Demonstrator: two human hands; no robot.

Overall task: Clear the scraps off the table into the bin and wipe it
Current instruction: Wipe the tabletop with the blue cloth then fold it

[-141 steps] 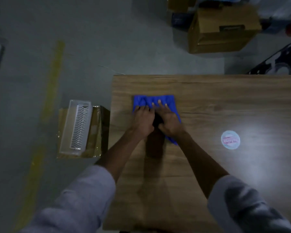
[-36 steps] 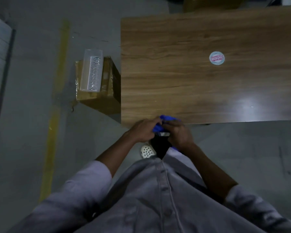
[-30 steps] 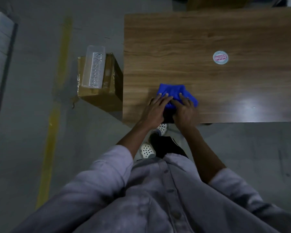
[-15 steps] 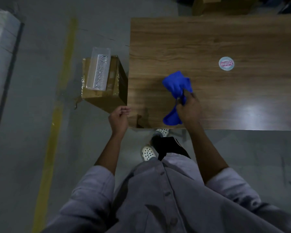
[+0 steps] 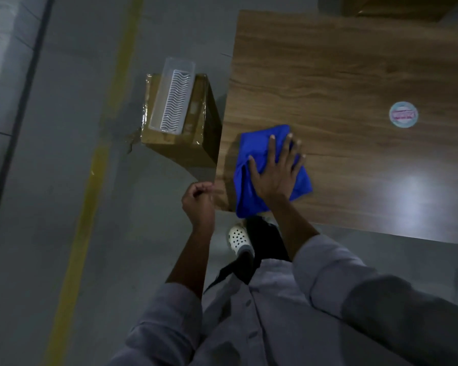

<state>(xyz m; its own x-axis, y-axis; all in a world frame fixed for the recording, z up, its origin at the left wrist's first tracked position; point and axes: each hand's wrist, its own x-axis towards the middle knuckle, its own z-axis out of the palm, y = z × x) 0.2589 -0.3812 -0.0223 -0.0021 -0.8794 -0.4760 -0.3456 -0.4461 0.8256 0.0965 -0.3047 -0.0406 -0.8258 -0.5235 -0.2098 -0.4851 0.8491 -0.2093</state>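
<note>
- Bright blue crumpled fabric cloth (image 5: 251,146) flat on the brown wood-grain tabletop (image 5: 354,70), middle of the frame, close to the tabletop's lower-left corner; lower end of the cloth at the near edge
- Right hand (image 5: 274,171) palm-down on top of the cloth; grip released, fingers straight and spread, pressing the fabric
- Left hand (image 5: 199,204) just left of that corner, off the tabletop, above the grey floor (image 5: 50,180); grip clenched, fingers curled in, nothing visible inside
- Round pale sticker with red print (image 5: 403,114) on the tabletop, right of the frame, well apart from the cloth
- Brown cardboard box (image 5: 193,146) on the floor beside the tabletop's left edge; clear ribbed plastic tray (image 5: 173,99) lying on top
- Yellow painted line (image 5: 109,114) down the floor, left of the box
- White perforated shoe (image 5: 238,237) below the tabletop edge, between the forearms
</note>
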